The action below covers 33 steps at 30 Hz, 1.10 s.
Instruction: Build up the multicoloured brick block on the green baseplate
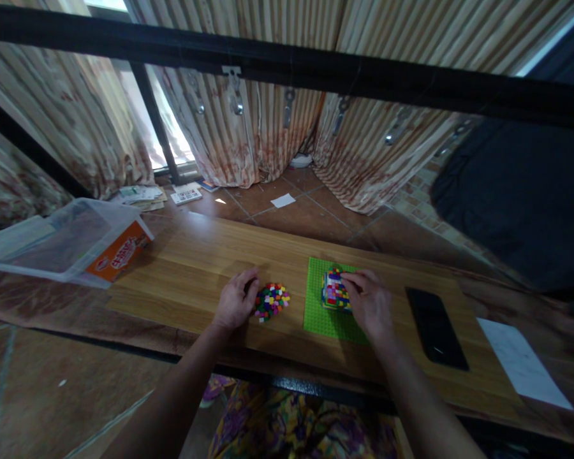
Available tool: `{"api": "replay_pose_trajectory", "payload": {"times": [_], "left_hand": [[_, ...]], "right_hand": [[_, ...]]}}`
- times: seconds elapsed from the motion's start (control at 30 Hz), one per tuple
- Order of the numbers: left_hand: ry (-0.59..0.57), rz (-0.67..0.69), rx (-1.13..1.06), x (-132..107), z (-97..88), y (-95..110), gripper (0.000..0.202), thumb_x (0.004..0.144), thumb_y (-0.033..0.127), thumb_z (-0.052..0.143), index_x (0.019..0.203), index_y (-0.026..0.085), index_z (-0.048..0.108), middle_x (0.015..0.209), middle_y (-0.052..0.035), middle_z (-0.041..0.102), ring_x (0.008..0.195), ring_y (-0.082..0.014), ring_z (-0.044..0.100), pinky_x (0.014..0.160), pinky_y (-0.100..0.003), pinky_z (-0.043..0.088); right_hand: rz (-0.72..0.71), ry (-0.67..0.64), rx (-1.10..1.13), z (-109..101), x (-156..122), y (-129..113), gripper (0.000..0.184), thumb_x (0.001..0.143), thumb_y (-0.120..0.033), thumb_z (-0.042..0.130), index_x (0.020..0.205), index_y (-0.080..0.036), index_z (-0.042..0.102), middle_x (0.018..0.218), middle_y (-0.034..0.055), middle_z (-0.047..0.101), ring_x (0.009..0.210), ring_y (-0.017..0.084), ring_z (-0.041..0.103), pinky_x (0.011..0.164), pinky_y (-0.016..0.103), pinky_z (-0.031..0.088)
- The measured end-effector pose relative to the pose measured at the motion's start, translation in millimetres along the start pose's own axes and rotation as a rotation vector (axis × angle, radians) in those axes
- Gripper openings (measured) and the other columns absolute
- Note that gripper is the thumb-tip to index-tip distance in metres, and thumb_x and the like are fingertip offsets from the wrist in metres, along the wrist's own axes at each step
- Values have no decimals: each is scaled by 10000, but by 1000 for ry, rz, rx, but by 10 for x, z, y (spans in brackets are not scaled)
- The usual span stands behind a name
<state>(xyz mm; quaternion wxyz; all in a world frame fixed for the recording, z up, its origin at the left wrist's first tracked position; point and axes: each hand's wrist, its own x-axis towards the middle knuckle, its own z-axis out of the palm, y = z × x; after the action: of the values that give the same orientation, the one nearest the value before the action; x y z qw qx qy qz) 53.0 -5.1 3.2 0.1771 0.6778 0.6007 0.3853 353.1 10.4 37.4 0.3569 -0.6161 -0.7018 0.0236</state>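
On the wooden board, a green studded baseplate (316,309) carries a low block built of small multicoloured toy bricks (335,294). My right hand (372,305) is over the block's right side, thumb and fingertips pinched together at its top. Whatever lies between those fingertips is too small to make out. To the left of the baseplate is a loose pile of small coloured bricks (272,301). My left hand (238,298) rests on the board at the pile's left edge, loosely curved, with thumb and fingers apart and nothing visible in it.
A clear plastic bin (71,239) with an orange label stands at the board's left end. Right of the baseplate lies a black phone-like slab (437,328), with a white sheet (523,360) beyond it. A dark metal bar (287,64) crosses above, in front of curtains.
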Motion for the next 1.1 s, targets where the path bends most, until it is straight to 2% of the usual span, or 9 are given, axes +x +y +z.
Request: {"api": "replay_pose_trajectory", "payload": {"times": [0.17, 0.53, 0.8, 1.1], "left_hand": [[-19, 0, -1, 0, 0, -1, 299, 909, 313, 454, 1117, 212, 644, 1105, -61, 706, 1055, -205, 645, 967, -363, 518], [-14, 0, 4, -5, 10, -12, 297, 910, 317, 454, 1118, 214, 640, 1119, -68, 702, 1056, -208, 643, 962, -370, 518], [-25, -1, 10, -8, 11, -7, 297, 918, 322, 447, 1124, 227, 638, 1118, -59, 701, 1052, -205, 639, 960, -366, 515], [-17, -4, -2, -2, 22, -17, 296, 913, 322, 452, 1116, 216, 640, 1119, -67, 702, 1058, -207, 640, 963, -373, 515]], "right_hand": [[-4, 16, -1, 13, -3, 25, 295, 901, -401, 514, 844, -203, 725, 871, 64, 675, 842, 216, 594, 793, 363, 465], [-142, 0, -64, 37, -90, 73, 327, 950, -325, 427, 879, -223, 730, 905, 72, 679, 867, 220, 585, 825, 377, 476], [-133, -19, -60, 87, -94, 85, 338, 957, -312, 403, 904, -215, 722, 904, 74, 688, 876, 220, 602, 827, 373, 487], [-116, 39, -10, 98, -143, 83, 320, 960, -319, 420, 961, -211, 721, 948, 82, 697, 931, 219, 621, 870, 399, 509]]}}
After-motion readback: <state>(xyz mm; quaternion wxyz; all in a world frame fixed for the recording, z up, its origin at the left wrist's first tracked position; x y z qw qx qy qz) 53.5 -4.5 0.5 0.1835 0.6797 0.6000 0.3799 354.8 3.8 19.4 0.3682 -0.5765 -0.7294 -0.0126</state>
